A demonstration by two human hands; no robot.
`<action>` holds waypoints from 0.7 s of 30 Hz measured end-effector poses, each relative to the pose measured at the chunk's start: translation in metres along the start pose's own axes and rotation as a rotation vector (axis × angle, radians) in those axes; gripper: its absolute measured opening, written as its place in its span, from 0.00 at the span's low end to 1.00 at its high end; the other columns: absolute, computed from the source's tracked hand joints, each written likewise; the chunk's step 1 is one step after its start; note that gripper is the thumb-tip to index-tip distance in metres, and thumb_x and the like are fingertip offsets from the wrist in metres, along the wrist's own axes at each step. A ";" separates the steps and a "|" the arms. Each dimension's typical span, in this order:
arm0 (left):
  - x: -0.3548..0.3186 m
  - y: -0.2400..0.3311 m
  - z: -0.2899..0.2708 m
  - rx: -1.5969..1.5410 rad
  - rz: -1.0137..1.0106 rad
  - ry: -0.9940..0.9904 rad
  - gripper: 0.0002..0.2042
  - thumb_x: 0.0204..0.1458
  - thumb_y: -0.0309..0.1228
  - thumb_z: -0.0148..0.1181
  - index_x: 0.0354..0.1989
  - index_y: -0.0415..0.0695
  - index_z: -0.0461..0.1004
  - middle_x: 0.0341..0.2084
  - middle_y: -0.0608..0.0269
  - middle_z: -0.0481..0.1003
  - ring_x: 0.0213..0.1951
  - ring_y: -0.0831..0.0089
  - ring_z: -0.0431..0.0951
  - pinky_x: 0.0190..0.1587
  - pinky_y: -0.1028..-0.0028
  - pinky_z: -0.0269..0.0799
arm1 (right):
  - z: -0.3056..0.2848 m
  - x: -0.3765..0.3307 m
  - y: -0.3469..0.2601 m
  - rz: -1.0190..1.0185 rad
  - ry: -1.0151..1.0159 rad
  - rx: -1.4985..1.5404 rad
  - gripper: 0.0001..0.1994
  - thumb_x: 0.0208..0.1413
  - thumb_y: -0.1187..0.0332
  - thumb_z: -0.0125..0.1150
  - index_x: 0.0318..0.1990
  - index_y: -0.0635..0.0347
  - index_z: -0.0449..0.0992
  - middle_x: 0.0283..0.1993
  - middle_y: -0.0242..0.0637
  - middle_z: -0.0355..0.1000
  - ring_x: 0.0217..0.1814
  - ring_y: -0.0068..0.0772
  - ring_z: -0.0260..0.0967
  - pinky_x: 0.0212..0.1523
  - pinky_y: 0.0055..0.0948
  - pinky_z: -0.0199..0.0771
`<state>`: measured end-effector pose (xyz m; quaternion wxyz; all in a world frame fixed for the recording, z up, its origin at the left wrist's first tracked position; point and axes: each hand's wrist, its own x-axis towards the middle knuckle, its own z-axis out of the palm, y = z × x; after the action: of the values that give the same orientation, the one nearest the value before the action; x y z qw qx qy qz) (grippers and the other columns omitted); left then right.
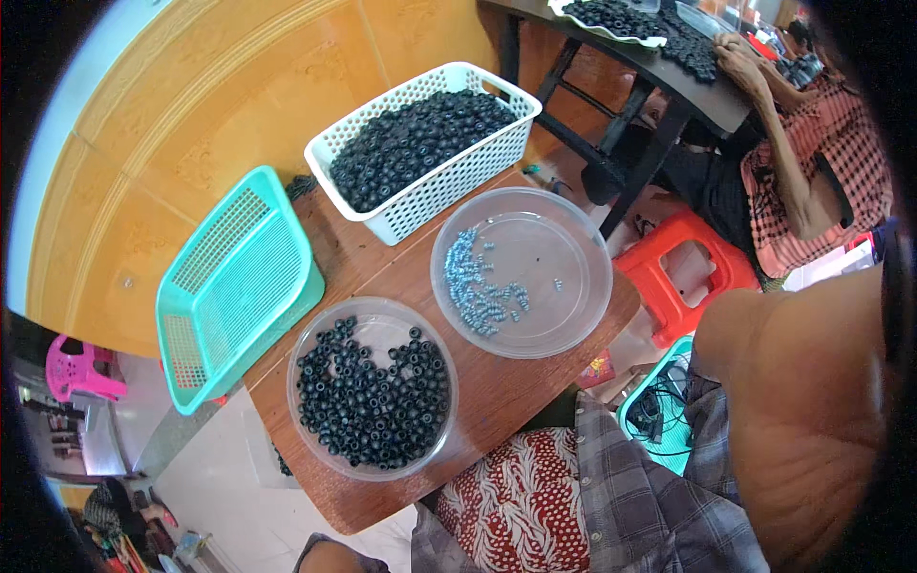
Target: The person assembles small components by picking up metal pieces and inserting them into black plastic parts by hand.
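Neither of my hands is in the picture. A large bare stretch of my right arm fills the right side, and a small patch of bare skin shows at the lower edge beside my plaid shirt. On the small brown wooden table before me is a round clear tub of black ring-shaped pieces. A second round clear tub holds small blue-grey metal parts, heaped toward its left side. Behind them, a white perforated basket is filled with more black pieces. An empty turquoise basket leans at the table's left edge.
A co-worker's hand rests by black pieces on a dark table at the far right. Between us stands a red plastic stool. A turquoise tray with dark cords lies low by my right side. A pink chair is far left.
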<state>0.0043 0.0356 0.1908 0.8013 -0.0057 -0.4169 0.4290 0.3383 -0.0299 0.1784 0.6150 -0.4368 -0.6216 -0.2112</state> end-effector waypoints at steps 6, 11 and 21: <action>-0.017 -0.003 -0.001 0.112 0.086 -0.003 0.15 0.44 0.23 0.61 0.42 0.37 0.68 0.34 0.55 0.69 0.35 0.65 0.74 0.41 0.66 0.72 | -0.003 -0.003 0.003 0.006 -0.068 0.019 0.27 0.54 0.54 0.58 0.55 0.66 0.66 0.51 0.52 0.69 0.52 0.43 0.66 0.50 0.39 0.65; -0.036 0.002 0.004 0.217 0.167 0.031 0.15 0.44 0.23 0.61 0.42 0.37 0.68 0.35 0.55 0.69 0.35 0.65 0.74 0.42 0.66 0.72 | 0.003 -0.013 -0.001 0.041 -0.137 0.043 0.27 0.55 0.54 0.57 0.55 0.66 0.67 0.51 0.52 0.69 0.52 0.43 0.66 0.50 0.40 0.65; -0.029 0.013 0.027 0.448 0.144 0.024 0.16 0.44 0.23 0.61 0.43 0.36 0.67 0.36 0.54 0.70 0.36 0.65 0.74 0.42 0.66 0.72 | 0.013 -0.023 -0.013 0.058 -0.091 0.047 0.26 0.55 0.54 0.57 0.55 0.66 0.67 0.51 0.51 0.70 0.52 0.44 0.66 0.51 0.42 0.65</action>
<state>-0.0305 0.0141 0.1840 0.7547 0.1376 -0.3004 0.5668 0.3171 -0.0326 0.1582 0.6021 -0.4494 -0.6406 -0.1587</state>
